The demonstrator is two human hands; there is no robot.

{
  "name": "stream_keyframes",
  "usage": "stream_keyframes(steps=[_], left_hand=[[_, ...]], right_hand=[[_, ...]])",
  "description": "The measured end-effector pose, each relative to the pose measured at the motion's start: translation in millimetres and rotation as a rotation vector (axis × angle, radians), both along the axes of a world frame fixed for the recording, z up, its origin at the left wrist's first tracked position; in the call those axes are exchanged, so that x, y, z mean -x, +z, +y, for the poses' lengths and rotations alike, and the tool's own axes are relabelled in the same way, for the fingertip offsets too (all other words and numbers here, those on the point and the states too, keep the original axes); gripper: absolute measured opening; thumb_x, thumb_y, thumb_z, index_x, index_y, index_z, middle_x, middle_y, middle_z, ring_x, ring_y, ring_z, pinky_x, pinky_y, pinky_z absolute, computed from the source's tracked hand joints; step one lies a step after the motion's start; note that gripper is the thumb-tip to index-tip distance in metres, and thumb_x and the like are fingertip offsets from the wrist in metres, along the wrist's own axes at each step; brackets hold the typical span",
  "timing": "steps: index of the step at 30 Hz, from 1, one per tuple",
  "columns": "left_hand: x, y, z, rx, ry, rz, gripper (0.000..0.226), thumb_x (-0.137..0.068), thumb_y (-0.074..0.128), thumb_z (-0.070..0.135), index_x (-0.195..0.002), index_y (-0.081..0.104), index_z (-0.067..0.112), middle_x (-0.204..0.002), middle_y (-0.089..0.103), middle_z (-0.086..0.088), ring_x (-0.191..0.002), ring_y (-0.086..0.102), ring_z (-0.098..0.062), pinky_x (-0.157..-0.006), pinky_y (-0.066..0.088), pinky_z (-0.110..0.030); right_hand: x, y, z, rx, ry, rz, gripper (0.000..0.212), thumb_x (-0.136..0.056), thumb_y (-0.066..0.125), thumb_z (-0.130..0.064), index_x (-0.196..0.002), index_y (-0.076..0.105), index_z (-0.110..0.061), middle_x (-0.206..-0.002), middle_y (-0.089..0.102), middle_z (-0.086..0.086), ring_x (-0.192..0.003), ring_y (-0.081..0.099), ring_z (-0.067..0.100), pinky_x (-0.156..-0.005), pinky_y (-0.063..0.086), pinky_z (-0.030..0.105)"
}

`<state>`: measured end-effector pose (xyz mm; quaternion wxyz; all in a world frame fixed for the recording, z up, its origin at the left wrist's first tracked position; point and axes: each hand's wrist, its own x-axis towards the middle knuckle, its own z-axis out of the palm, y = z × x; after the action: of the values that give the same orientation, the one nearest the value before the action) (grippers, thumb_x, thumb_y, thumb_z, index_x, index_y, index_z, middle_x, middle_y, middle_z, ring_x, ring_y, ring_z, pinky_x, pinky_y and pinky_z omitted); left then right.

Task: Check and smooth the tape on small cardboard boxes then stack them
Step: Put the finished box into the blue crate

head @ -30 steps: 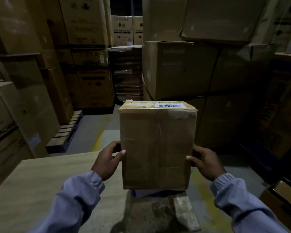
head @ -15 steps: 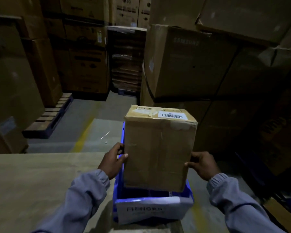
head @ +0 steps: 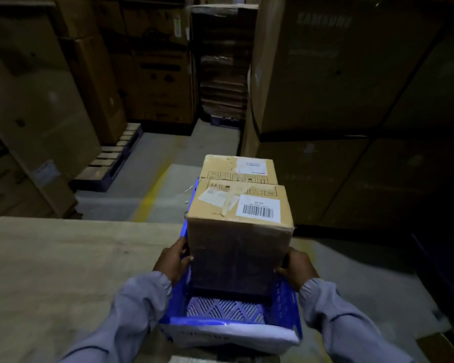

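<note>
In a dim warehouse, the left hand [head: 172, 260] and right hand [head: 296, 268] clasp the sides of a taped box [head: 239, 231] low inside a blue crate [head: 287, 302] whose far end holds another box [head: 237, 169]; stowing seems under way, and the next move is probably to seat it flat and let go.

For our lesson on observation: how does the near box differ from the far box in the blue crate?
The near box is gripped by the left hand and right hand; the far box is untouched. The near box's label shows a barcode; the far box's shows only small print. The near box shows its front face; the far box shows only its top. Both are brown cardboard with handling symbols, in the crate.
</note>
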<state>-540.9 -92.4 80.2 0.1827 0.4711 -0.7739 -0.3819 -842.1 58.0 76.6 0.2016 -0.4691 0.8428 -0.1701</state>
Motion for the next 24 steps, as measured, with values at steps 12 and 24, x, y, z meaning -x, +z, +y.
stream_keyframes(steps=[12,24], left_hand=[[12.3,-25.1,11.4,0.047,0.212,-0.245,0.022,-0.084,0.056,0.009,-0.104,0.063,0.007,-0.098,0.068,-0.024,-0.093,0.063,-0.042,-0.067,0.036,-0.029],[12.5,-23.3,13.8,-0.002,0.131,-0.305,0.034,-0.089,0.060,0.016,-0.121,0.055,0.006,-0.114,0.064,-0.024,-0.107,0.059,-0.041,-0.080,0.042,-0.034]], right_hand=[[-21.8,-30.6,-0.3,-0.020,0.055,0.357,0.057,-0.047,0.088,-0.024,-0.099,0.069,-0.010,-0.099,0.059,0.012,-0.088,0.053,0.037,-0.071,0.050,0.038],[-36.1,-27.2,12.6,-0.011,-0.083,0.282,0.066,-0.072,0.078,-0.026,-0.132,0.054,-0.011,-0.146,0.034,0.015,-0.123,0.037,0.040,-0.100,0.035,0.046]])
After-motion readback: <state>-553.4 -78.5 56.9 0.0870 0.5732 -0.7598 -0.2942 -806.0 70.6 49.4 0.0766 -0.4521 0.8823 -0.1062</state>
